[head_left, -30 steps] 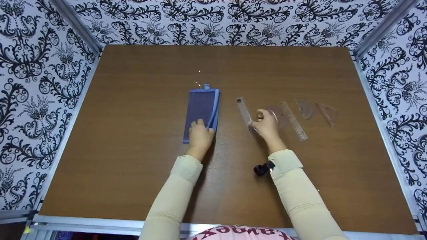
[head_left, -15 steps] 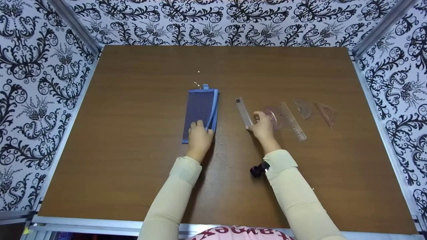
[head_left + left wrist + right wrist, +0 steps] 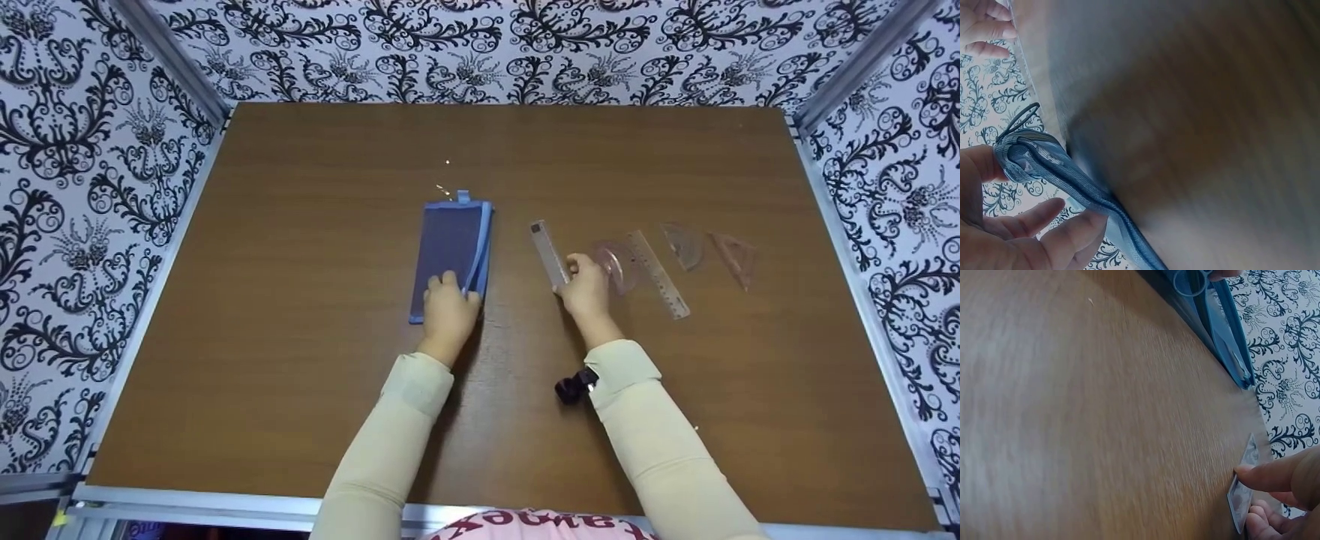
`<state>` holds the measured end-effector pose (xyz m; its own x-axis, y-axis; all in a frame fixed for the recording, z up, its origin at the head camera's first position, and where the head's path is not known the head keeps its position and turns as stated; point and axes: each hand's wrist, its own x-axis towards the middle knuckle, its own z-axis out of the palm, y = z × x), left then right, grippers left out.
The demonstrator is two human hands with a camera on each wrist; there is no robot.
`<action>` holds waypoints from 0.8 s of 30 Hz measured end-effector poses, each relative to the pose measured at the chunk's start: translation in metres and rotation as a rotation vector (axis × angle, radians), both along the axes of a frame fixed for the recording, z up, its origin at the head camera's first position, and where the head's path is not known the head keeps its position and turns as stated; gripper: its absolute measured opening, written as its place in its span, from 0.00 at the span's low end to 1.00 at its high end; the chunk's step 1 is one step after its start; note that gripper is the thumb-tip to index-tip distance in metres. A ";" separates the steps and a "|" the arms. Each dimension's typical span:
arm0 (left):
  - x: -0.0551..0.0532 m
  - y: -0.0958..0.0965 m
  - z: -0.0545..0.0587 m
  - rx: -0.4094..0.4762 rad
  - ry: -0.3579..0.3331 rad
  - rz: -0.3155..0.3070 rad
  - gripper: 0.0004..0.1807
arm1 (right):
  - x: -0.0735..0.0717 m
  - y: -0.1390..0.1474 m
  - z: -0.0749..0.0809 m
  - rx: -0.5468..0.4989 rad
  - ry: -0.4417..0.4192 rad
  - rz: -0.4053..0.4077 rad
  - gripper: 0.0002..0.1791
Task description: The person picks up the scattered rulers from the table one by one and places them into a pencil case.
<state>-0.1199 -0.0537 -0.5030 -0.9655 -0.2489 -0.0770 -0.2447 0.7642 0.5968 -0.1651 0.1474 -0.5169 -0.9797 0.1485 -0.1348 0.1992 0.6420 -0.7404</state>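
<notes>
A blue zip pouch lies left of the table's middle, its zipped side gaping. My left hand holds the pouch's near end; in the left wrist view, thumb and fingers sit at the open zip edge. To the right, my right hand grips the near end of a clear ruler. The right wrist view has the thumb on one edge of the ruler and fingertips at the other side. Whether the ruler's near end is off the table cannot be told.
Right of my right hand lie a pinkish protractor, a second clear ruler, a clear protractor and a pinkish set square. Patterned walls stand behind the brown table.
My right hand has shifted left and slightly nearer, its thumb and fingers closing on the ruler's near end. The left hand and the pouch have stayed put.
</notes>
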 end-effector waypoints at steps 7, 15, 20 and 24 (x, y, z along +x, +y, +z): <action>0.000 0.000 0.001 0.015 -0.008 -0.005 0.25 | -0.001 -0.001 0.001 0.013 -0.016 -0.003 0.32; 0.001 0.001 0.001 0.005 0.032 0.006 0.21 | -0.002 -0.003 0.004 0.049 -0.047 -0.002 0.30; 0.002 0.000 0.001 0.005 0.048 0.014 0.20 | -0.004 -0.002 0.006 0.087 -0.081 0.013 0.27; 0.002 0.000 0.000 0.012 0.030 0.011 0.20 | -0.007 0.001 0.005 0.080 -0.091 0.028 0.28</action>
